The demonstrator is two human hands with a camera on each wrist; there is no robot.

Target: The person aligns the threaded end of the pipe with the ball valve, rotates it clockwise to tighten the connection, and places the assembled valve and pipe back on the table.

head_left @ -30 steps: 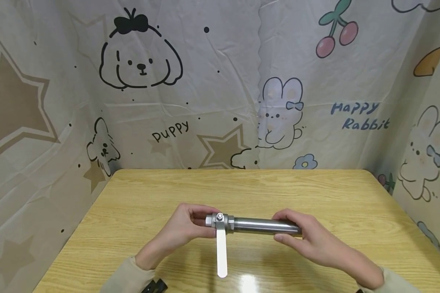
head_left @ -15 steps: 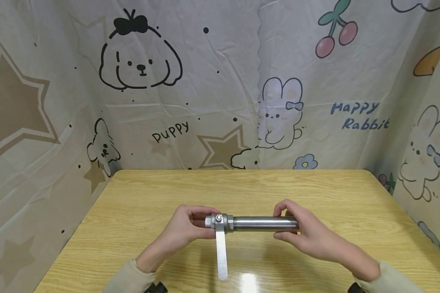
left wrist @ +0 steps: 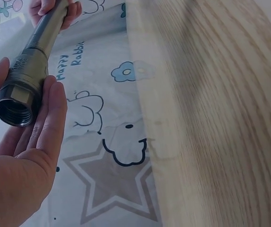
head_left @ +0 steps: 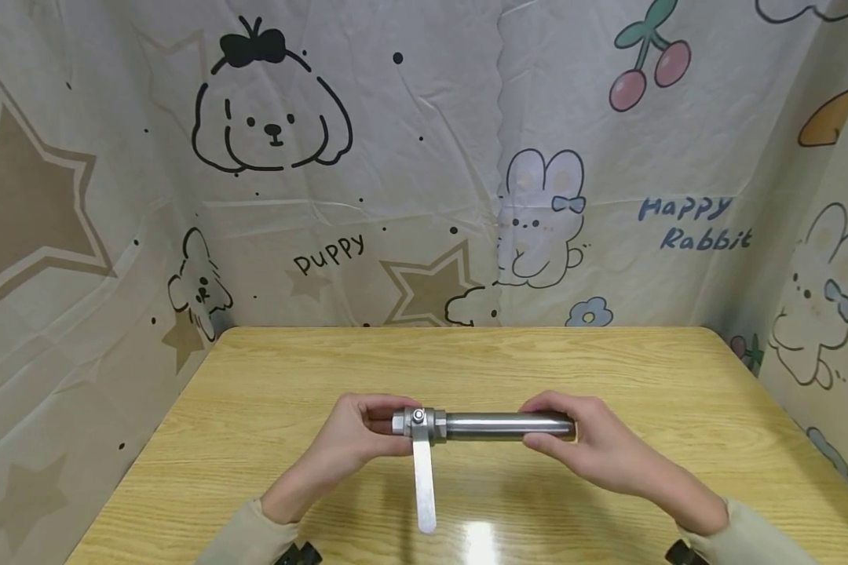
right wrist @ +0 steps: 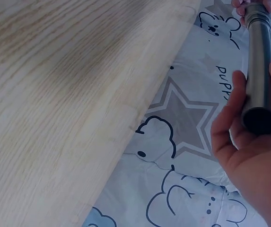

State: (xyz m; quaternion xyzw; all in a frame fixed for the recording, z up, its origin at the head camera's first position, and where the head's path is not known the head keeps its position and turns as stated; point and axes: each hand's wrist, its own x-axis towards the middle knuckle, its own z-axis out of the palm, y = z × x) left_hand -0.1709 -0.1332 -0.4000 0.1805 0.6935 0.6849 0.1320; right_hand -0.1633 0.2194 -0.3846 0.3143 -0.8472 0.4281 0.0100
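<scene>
A steel ball valve [head_left: 432,424] is joined end to end with a smooth metal pipe [head_left: 487,426], held level above the table. The valve's long flat lever handle [head_left: 425,486] points toward the person. My left hand [head_left: 353,435] grips the valve body at its outer end, thumb on the near side and fingers on the far side. In the left wrist view, the valve's threaded opening [left wrist: 15,111] faces the camera. My right hand [head_left: 601,447] holds the pipe's right end between thumb and fingers. That round dark pipe end [right wrist: 260,120] shows in the right wrist view.
Below the hands lies a light wood-grain table [head_left: 311,365] with rounded far corners. A cartoon-printed cloth [head_left: 424,188] surrounds it at the back and sides. Dark wrist devices [head_left: 685,552] sit by the cream sleeves [head_left: 250,534].
The right hand's fingers loosened and lifted from the pipe, then closed round it again. The pipe, slightly sloped at first, is now level. Valve and pipe have shifted a little left and away.
</scene>
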